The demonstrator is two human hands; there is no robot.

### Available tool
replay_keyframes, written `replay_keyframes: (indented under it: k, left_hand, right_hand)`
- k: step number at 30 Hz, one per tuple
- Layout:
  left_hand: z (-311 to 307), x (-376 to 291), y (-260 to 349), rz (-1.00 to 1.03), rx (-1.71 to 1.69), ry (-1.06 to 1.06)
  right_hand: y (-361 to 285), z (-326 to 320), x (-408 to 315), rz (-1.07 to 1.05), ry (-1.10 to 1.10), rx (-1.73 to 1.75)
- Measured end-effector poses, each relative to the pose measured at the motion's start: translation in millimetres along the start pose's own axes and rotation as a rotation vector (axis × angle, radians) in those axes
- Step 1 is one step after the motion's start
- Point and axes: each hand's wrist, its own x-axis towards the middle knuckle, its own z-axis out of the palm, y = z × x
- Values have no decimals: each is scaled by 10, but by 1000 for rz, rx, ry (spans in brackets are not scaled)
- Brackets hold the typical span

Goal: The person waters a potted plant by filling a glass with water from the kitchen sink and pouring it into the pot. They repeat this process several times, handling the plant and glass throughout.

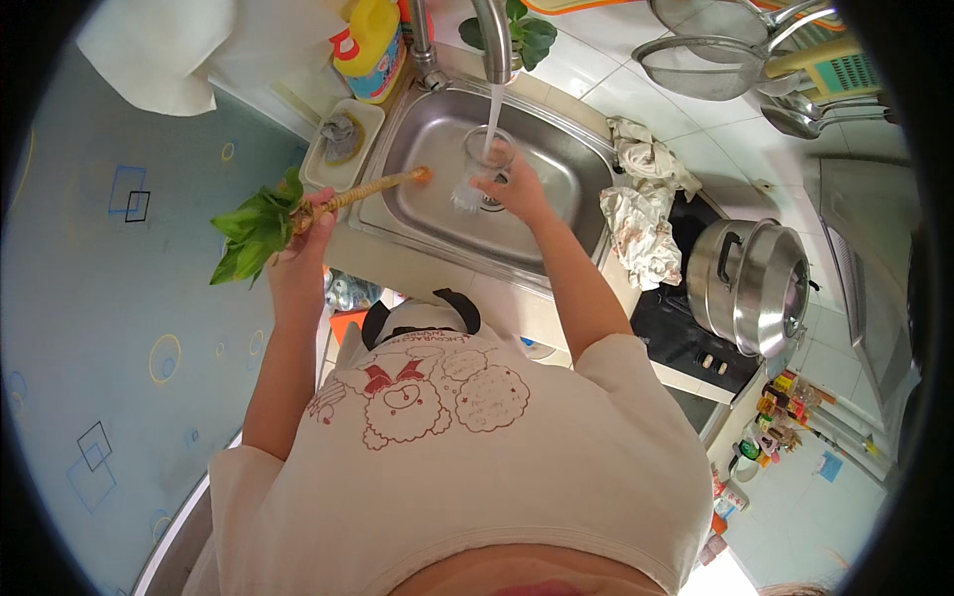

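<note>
A leafy plant with a thick ringed stem (365, 191) is held in my left hand (309, 227), just under its green leaves. The stem's orange-brown lower end reaches over the stainless-steel sink (428, 130). My right hand (518, 186) holds a clear glass vessel (477, 160) tilted inside the sink. From the metal faucet (496, 45) a stream of water falls at the vessel's round mouth. Part of the drain shows behind my right fingers.
Left of the sink stand a white tray (317, 160) with a scrubber and a yellow detergent jug (376, 45). Crumpled cloths (641, 223) lie to its right, beside a large steel steamer pot (745, 283) on the black stove (656, 335). Strainers (700, 67) hang at upper right.
</note>
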Motion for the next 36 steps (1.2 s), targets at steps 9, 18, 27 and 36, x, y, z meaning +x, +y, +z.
replay_keyframes:
  k: [9, 18, 27, 36]
  left_hand:
    - [76, -119, -102, 51, -128, -20]
    - [64, -192, -136, 70, -185, 16]
    - [52, -207, -79, 51, -170, 49]
    - [16, -199, -77, 72, -191, 34]
  right_hand:
    - [524, -294, 76, 480, -191, 218]
    - [799, -235, 84, 842, -288, 18]
    - [823, -212, -18, 1005, -265, 335]
    - [399, -193, -56, 379, -187, -343]
